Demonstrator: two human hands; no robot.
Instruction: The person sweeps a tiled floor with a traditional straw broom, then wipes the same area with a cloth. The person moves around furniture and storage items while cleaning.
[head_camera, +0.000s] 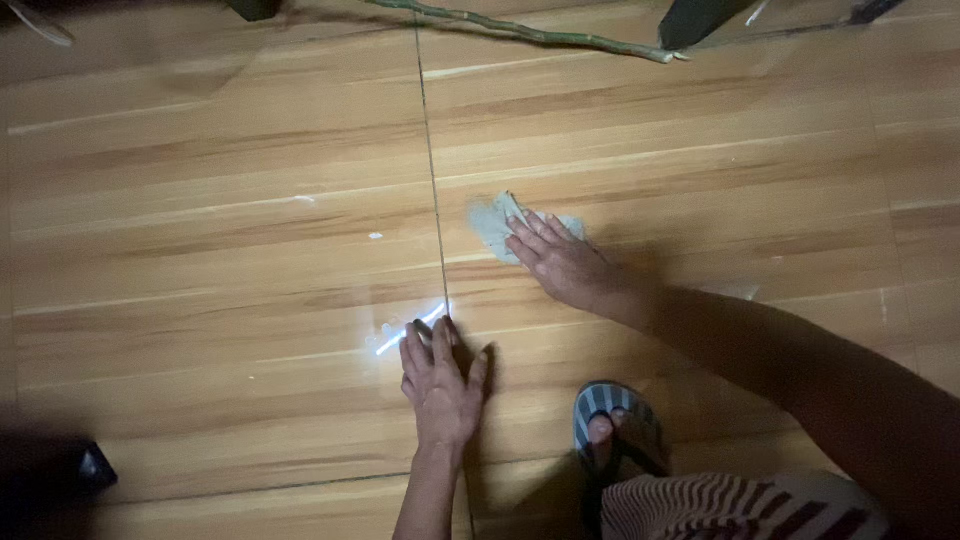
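While flat beneath the right hand, open-palmed grip: grey cloth, long axis up-left.

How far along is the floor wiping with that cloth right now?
Done: cannot tell; no wiped patch stands out. In hand: the right hand presses a grey cloth flat on the wood-look floor, while the left hand rests flat by the seam. Left: small white specks left of the seam.

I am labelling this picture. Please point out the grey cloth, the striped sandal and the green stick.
grey cloth (489, 219): head view, bare left part.
striped sandal (601, 400): head view, front strap.
green stick (545, 36): head view, middle of stem.
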